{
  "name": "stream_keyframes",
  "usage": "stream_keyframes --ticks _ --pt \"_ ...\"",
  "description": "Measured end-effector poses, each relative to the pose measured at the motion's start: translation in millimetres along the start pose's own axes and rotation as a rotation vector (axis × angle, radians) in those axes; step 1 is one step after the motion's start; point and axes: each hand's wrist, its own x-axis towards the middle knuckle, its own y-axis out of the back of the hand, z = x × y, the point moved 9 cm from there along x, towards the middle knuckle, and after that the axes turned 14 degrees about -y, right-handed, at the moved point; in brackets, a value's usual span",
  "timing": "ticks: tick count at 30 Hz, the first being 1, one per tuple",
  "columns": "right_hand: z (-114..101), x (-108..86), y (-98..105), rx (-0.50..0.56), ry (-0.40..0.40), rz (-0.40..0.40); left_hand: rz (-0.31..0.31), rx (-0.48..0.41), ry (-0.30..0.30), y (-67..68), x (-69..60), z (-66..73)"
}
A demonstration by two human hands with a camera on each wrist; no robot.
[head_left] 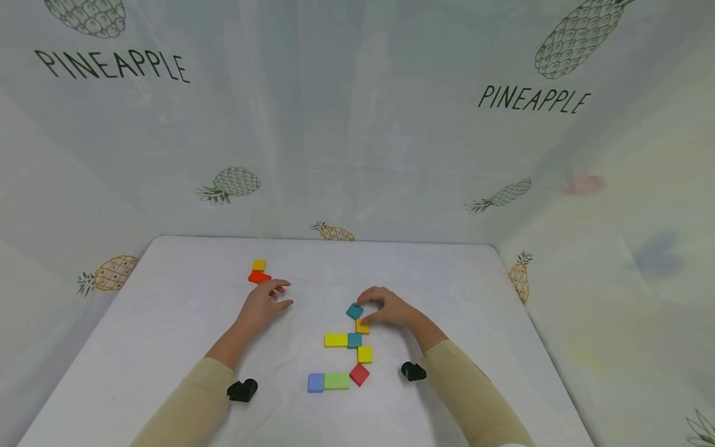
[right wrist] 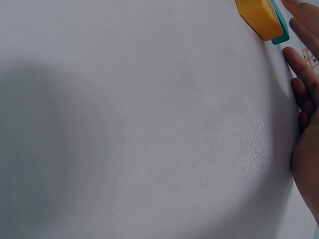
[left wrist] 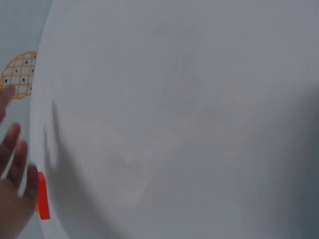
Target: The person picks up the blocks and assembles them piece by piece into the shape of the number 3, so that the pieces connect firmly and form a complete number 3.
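Observation:
My right hand [head_left: 389, 308] bends its fingers round the near corner of a teal square block [head_left: 354, 311], index tip at its top edge, thumb tip just below. Under that thumb lies an orange-yellow block [head_left: 362, 326], touching or nearly touching the teal one. In the right wrist view, the yellow block [right wrist: 261, 19] shows beside the fingers [right wrist: 304, 69]; the thumb is out of sight. My left hand [head_left: 262, 308] hovers with spread fingers and nothing in them. A red-orange block [head_left: 259, 277] lies just beyond it, partly behind the fingers, with a yellow block [head_left: 259, 265] behind.
Below the right hand runs a row of flat blocks: a long yellow one [head_left: 336, 340], a teal square [head_left: 354, 340], a yellow square [head_left: 365, 354], a tilted red square [head_left: 360, 374], a green one [head_left: 337, 381] and a blue square [head_left: 315, 383]. They lie on a white table [head_left: 167, 310].

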Motion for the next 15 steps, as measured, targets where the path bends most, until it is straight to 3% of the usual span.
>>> stream_keyframes --ticks 7,15 --pt "-0.9 -2.3 -2.0 -0.009 -0.018 0.000 0.017 0.228 -0.047 24.2 12.5 -22.5" --pt "-2.5 -4.1 -0.8 -0.025 -0.050 -0.041 0.031 0.279 0.061 41.6 16.9 -55.4"
